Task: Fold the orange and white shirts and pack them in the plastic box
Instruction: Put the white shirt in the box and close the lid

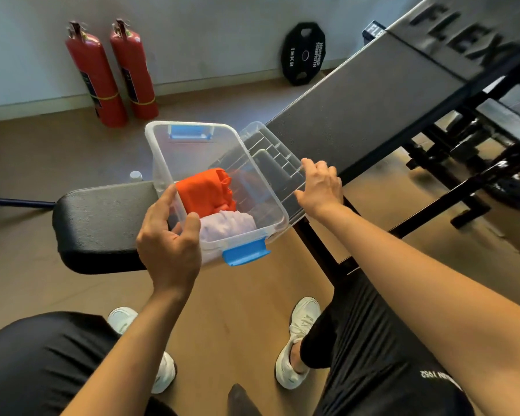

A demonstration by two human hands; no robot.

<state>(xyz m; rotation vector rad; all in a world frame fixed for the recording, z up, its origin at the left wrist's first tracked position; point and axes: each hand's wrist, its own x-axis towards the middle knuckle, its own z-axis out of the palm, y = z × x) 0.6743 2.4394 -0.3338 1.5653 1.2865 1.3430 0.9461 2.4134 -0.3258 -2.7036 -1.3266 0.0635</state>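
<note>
A clear plastic box (pixel 192 151) with blue latches is held tilted above a black bench seat. Inside it lie a folded orange shirt (pixel 203 190) and, nearer to me, a folded white shirt (pixel 227 225). My left hand (pixel 168 235) grips the box's near left corner, thumb over the rim. The box's clear lid (pixel 278 163) lies on the grey bench pad right of the box. My right hand (pixel 320 187) rests on the lid's near edge, fingers curled over it.
A long grey bench pad (pixel 373 100) runs up to the right on a black frame. The black seat pad (pixel 102 223) sits under the box. Two red fire extinguishers (pixel 111 73) and a black weight plate (pixel 303 54) lean on the far wall. My knees and white shoes are below.
</note>
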